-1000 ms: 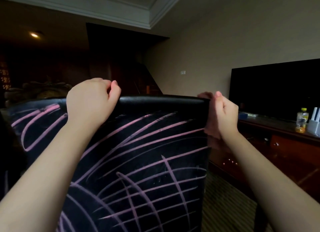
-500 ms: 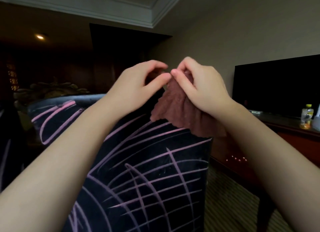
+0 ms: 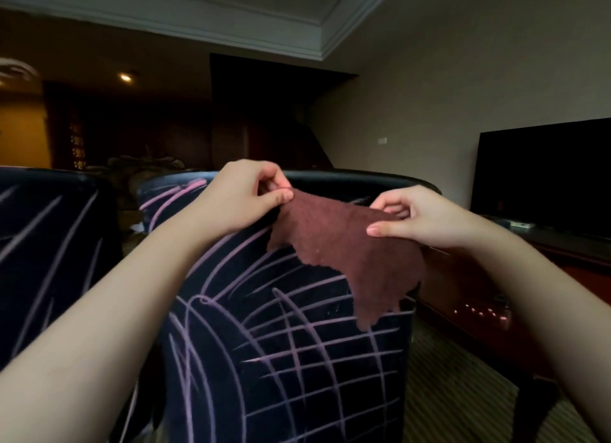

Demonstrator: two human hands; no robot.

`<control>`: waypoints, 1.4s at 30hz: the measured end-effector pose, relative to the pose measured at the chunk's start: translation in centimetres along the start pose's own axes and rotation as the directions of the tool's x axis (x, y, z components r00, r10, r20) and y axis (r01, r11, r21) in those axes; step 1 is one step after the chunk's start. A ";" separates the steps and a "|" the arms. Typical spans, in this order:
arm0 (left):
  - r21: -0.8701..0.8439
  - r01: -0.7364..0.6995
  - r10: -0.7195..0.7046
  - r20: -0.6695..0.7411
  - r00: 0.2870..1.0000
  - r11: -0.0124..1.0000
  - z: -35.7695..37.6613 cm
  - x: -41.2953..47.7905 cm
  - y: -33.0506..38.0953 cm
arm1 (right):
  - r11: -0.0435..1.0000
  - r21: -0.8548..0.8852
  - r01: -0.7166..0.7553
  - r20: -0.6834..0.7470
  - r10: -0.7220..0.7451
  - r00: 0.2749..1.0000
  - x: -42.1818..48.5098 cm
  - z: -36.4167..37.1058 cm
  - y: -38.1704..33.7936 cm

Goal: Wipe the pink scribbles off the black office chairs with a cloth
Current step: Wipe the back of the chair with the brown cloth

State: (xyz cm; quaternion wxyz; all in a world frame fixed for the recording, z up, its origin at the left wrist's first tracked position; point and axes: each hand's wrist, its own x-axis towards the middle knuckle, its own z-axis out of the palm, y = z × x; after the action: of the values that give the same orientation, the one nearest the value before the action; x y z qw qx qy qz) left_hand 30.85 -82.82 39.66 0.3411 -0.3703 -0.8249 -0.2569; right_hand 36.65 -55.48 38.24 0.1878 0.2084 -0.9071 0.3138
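Pinches the upper left corner of the brown cloth (image 3: 347,244) in the left grip (image 3: 246,196), thumb against forefinger, just in front of the top rail of the near chair (image 3: 330,393). Pinches the upper right edge in the right grip (image 3: 426,217), thumb on the near face and fingers behind. Neither released nor clenched empty: both grasping fabric.

Stretched between the two, long axis running left to right and sloping a little down toward the right. Hangs slack below that line, ending in a ragged point over the right part of the chair back. Lies in front of the backrest, probably not yet pressed to it, though hard to judge from this angle whether touching.

Below and to the left of the cloth, pink scribbles (image 3: 297,343) across the whole visible black surface, so downward and leftward from both grips for a first wipe. Nearer the bulk of the marks on the left side, nearer the hanging fabric on the right. Judged as a spreading or folding step, with wiping not yet begun.

Hidden: the strip of backrest behind the cloth, and the seat and base, cut off below. Cut off at the left edge, a second chair (image 3: 49,244), also streaked. Too dark to make out much beyond, apart from a television (image 3: 542,178) at the right.
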 end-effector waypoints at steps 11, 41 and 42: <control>0.173 0.087 -0.061 -0.152 0.987 0.981 -4.9 0.3 -3.0 | 0.976 0.133 -0.171 -0.474 0.215 0.854 5.9 -3.8 -5.1; 0.320 0.320 -0.161 -0.436 0.885 0.891 -3.4 -1.4 -10.0 | 0.718 -0.684 -0.129 -0.549 -0.391 0.739 10.2 8.6 -3.7; 0.329 0.317 -0.143 -0.457 0.878 0.889 -2.8 -1.6 -9.5 | 0.694 -0.699 -0.176 -0.567 -0.387 0.727 10.8 9.4 -4.5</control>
State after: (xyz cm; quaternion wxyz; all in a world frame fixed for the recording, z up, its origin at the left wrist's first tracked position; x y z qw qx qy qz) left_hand 25.17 -91.01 38.61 0.5445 -0.1267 -0.8050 -0.1986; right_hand 27.83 -67.60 38.60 0.5890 0.0461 -0.8065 -0.0211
